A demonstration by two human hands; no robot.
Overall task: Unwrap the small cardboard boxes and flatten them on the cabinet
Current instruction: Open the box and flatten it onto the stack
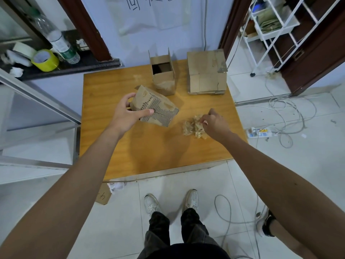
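Left grip (128, 113): thumb and fingers curled round the left end of a closed box (155, 107), thumb on the near face, fingers over the far edge. The box is tilted, left of the desk's centre. Its near face is torn, with bare corrugation showing. Whether its lower right corner touches the desk (149, 146) cannot be told.

Right grip (214, 124): fingers bunched together, pinching the right edge of a crumpled tape wad (192, 126). The wad lies on the desk, right of the closed box and apart from it.

Open box (163, 75): upright at the far edge, just beyond the closed box, flaps raised, inside dark.

Flat stack (207, 71): flattened cardboard at the far right corner, beside the open box and apart from it.

Ledge, far left: yellow tape roll (45, 59), white tape roll (24, 49) and a clear bottle (57, 42) lying tilted.

Floor, right: loose cables (291, 113) and a power strip (259, 132). Floor, near edge of desk: a cardboard scrap (103, 197) and crumpled paper (116, 186).
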